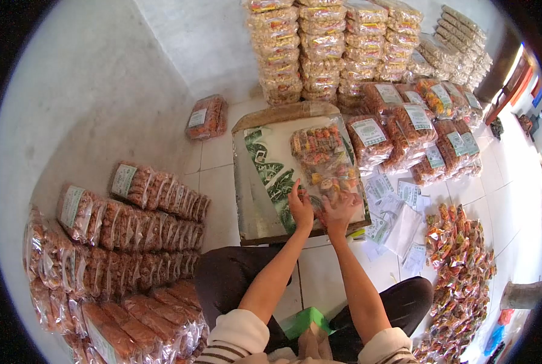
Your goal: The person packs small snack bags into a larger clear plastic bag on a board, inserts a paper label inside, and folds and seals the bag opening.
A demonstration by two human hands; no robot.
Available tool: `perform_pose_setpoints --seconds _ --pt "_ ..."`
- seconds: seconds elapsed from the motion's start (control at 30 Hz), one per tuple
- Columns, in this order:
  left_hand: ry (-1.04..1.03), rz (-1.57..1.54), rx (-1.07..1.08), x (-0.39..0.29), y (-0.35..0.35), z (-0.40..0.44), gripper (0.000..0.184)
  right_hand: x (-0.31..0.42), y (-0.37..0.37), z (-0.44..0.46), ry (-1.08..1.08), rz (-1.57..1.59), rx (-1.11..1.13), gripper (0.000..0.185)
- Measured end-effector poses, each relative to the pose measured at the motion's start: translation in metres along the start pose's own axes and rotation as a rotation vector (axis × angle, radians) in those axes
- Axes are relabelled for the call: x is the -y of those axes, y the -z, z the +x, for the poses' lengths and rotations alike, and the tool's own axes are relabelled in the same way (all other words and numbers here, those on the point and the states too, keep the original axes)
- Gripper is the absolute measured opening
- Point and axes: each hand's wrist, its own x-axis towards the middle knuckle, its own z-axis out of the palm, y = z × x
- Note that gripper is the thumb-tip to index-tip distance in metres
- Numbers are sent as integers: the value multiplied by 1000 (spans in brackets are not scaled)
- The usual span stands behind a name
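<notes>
A clear plastic bag of colourful snack pieces (319,148) lies on a low worn board (256,212) in front of me. My left hand (301,207) is at the bag's near left edge, its fingers apart and raised beside the plastic. Over the near end of the bag, my right hand (339,212) rests with its fingers spread on the plastic. A green and white printed sheet (271,173) lies on the board, partly under the bag.
Packed brown snack bags (131,224) are stacked at the left, and labelled bags (404,127) at the right. Tall stacks of pale packs (277,54) stand behind. Loose labels (398,224) and small colourful packets (459,273) lie on the right floor. A green box (307,321) is between my legs.
</notes>
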Motion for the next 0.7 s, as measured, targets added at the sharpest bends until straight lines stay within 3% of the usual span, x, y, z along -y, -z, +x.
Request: perform_pose_setpoints --seconds 0.07,0.13,0.23,0.3,0.4,0.5,0.57,0.63,0.7 --pt "43 20 1 -3 1 -3 46 -1 2 -3 -61 103 -17 51" --pt "83 36 -1 7 -4 -2 46 8 8 -2 -11 -23 -3 53" --pt "195 -177 -41 -3 -11 6 47 -5 0 -1 50 -195 16 58" --pt "410 -218 120 -14 -11 12 56 -4 3 1 28 -168 76 61" --pt "536 -432 263 -25 -8 21 51 -3 5 8 88 -106 140 65" --pt "697 -616 245 -32 -10 23 45 -12 -2 9 186 -74 104 65" --pt "799 -560 217 -35 -14 34 43 -16 -5 9 205 -71 68 64" --pt "900 -504 187 -30 -19 42 42 9 7 11 -12 -12 126 63" --pt "865 -523 142 -23 -26 47 43 12 12 14 -28 -2 188 64"
